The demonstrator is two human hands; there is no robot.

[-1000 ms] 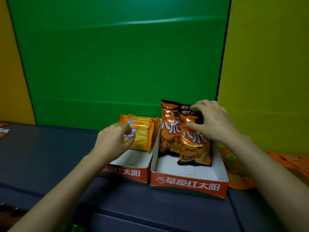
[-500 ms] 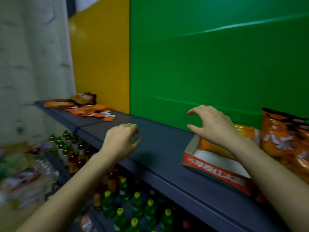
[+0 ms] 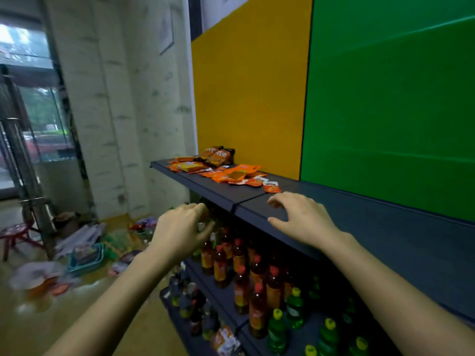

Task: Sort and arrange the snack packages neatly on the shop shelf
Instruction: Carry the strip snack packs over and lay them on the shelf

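Several snack packages [image 3: 232,175] lie beyond the right hand's [image 3: 305,220] fingers [image 3: 280,199].

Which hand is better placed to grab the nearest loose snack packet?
Probably right: the right hand is over the shelf, near the small orange packet; the left hand hangs off the front edge.

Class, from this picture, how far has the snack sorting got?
Done: nothing arranged shows in this view. In hand: nothing; the left hand and right hand are both empty, near the shelf edge. Left: the orange snack packets lying in a loose heap at the shelf's far end.
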